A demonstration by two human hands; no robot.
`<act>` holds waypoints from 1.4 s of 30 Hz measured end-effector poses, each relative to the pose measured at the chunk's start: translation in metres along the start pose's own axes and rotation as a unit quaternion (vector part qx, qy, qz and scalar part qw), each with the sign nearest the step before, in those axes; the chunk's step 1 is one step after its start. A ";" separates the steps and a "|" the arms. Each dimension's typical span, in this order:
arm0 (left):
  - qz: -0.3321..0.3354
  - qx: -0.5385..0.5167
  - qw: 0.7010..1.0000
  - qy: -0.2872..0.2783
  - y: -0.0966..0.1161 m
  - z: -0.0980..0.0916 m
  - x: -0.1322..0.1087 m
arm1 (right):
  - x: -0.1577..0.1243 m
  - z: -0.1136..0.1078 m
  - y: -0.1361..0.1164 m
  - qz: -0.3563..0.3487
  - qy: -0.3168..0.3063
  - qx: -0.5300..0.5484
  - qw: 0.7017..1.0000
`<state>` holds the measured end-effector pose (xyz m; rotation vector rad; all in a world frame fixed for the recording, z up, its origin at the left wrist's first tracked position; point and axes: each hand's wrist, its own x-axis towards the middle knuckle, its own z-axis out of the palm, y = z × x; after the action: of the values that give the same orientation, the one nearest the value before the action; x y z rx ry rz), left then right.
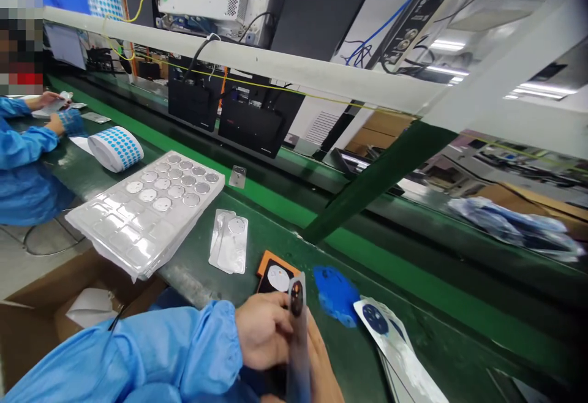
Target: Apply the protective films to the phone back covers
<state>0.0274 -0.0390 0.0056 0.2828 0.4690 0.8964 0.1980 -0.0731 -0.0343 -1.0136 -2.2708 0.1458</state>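
A thin translucent film strip [298, 342] with a dark round spot near its top stands nearly edge-on in front of me. My left hand [264, 329], in a blue sleeve, pinches its left side with curled fingers. Along the strip's other side lies my right hand [321, 363], closed round it and partly hidden. Just behind the hands, an orange and black fixture [281, 268] carries a white disc [278, 277]. A crumpled blue film [336, 294] is right of them. Farther right lies a white liner strip [404, 357] with a dark disc [375, 318].
A clear plastic tray [119, 222] holds several round pieces. Clear film cards [229, 241] lie beside it, and a roll of blue-dotted labels [117, 147] stands behind. A green post [381, 179] slants over the bench. At far left, a co-worker's hands [54, 112] handle a clear piece.
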 end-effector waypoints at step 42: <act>0.403 0.678 0.599 0.140 0.042 -0.080 0.011 | 0.082 -0.002 0.044 -0.090 -0.204 -0.142 0.964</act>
<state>-0.0353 -0.0016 -0.0492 1.9266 1.3566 1.3031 0.1862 0.0153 -0.0061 -0.9795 -2.8106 -0.0589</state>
